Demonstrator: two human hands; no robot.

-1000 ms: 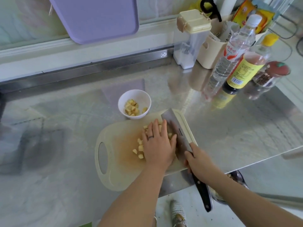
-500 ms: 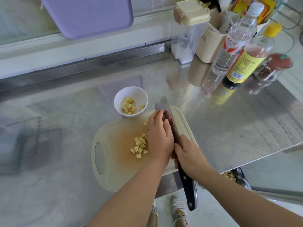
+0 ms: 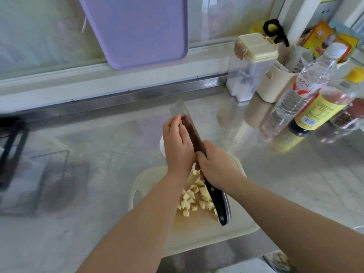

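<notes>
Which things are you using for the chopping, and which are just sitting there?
In use:
- cleaver, gripped by the right hand
- left hand, pressed against the blade
- yellow cubes
- cutting board
- white bowl, mostly hidden

Just sitting there:
- purple board
- clear bottle
- yellow-label bottle
- lidded container
- beige caddy

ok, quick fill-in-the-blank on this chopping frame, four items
1. The right hand grips the cleaver by its ___ handle.
2. The left hand lies against the flat of the cleaver's ___.
3. The purple cutting board leans at the back; the diced pieces lie on the ___ cutting board.
4. The bottle with the yellow label has a ___ cap.

Missing: black; blade; cream; yellow
</notes>
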